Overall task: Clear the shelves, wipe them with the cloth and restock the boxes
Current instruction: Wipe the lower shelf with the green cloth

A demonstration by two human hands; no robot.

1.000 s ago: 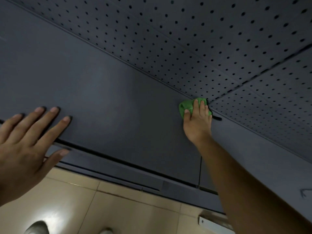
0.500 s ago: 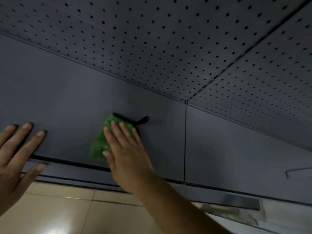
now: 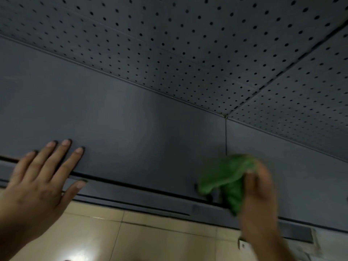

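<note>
Held cloth (image 3: 224, 178) bunched in right hand (image 3: 259, 196), fingers curled over it, all of it blurred. Kept it at the front edge of the shelf (image 3: 122, 129), just right of the seam (image 3: 225, 136) between two panels, one green fold hanging down over the rail (image 3: 150, 196). Pressed left hand (image 3: 37, 181) flat on the shelf well to the left, fingers straight and spread, fingertips past the front edge, thumb lying along the rail. Saw a wide stretch of grey shelf between the two hands, running back to the pegboard (image 3: 188, 53) along one straight joint. Noted a dark groove along the whole front edge, then the rail, then tan floor (image 3: 150, 236) below.
</note>
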